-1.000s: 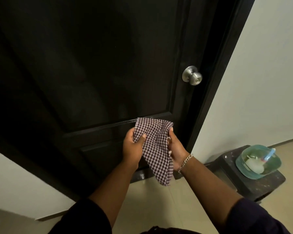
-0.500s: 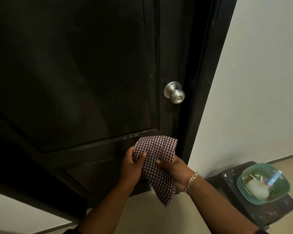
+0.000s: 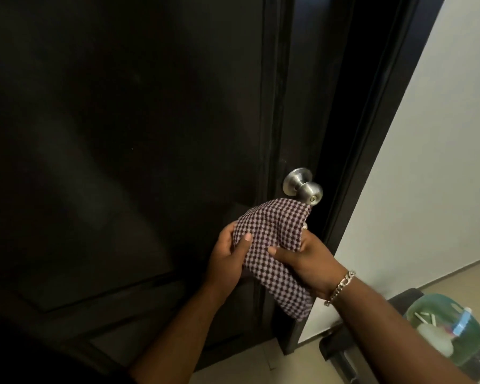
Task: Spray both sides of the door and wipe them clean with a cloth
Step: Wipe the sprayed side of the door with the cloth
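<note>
A dark panelled door point(image 3: 122, 134) fills most of the view, with a silver round knob point(image 3: 305, 187) near its right edge. A maroon-and-white checked cloth point(image 3: 272, 236) is bunched between both hands just below the knob, its top edge touching the knob's underside. My left hand point(image 3: 227, 253) grips the cloth's left side with the thumb on top. My right hand point(image 3: 308, 261), with a silver chain bracelet at the wrist, holds the right side; a tail of cloth hangs below it. No spray bottle is in view.
The dark door frame point(image 3: 372, 134) runs down the right of the door, with a white wall point(image 3: 427, 176) beyond it. At the lower right a dark stool point(image 3: 341, 353) carries a green bowl point(image 3: 427, 306) with small items inside. Beige floor tiles lie below.
Both hands have risen with the cloth from the lower panel rail up to just under the knob, gathering it tighter. The camera has moved closer to the door.
</note>
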